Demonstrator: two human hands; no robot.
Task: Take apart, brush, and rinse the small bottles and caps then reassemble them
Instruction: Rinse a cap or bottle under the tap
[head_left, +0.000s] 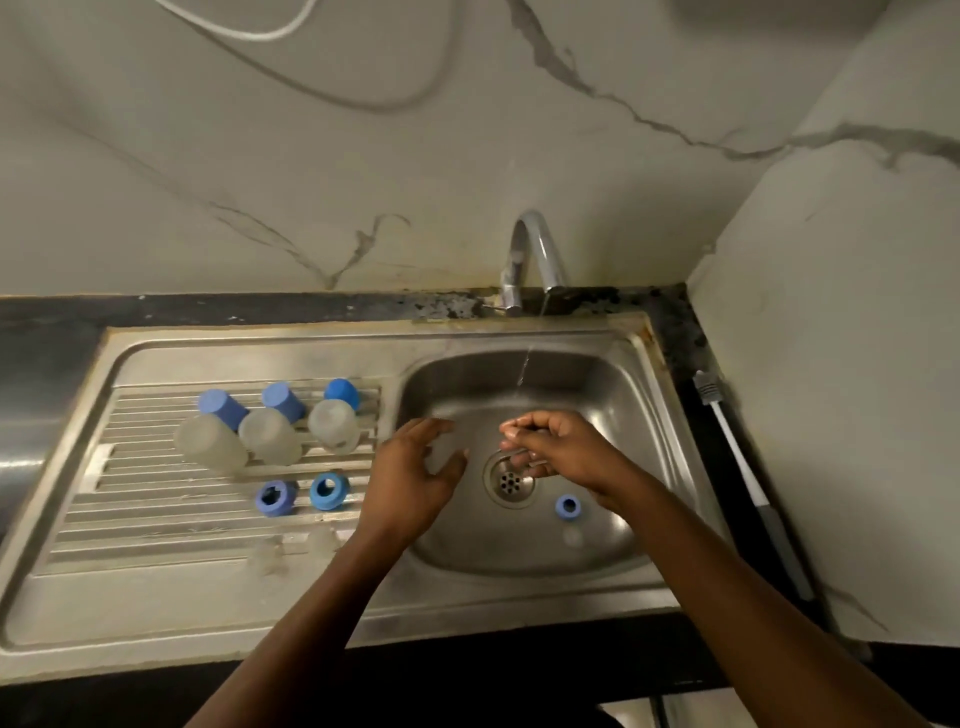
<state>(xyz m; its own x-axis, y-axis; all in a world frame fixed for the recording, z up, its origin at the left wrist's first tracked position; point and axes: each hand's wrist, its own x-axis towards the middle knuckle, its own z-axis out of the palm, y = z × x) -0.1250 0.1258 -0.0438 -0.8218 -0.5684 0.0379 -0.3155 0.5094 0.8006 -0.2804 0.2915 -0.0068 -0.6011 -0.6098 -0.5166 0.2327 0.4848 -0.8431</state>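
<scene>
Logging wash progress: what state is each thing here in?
tap, running
three bottles, capped, on drainboard
two blue rings, loose on drainboard
third blue ring, in basin
brush, lying on counter
left hand, open, empty
right hand, curled under stream

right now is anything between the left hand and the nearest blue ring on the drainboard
Nothing visible does. The left hand hangs open at the left of the basin; the ring lies on the drainboard just to its left, only bare steel between them.
</scene>
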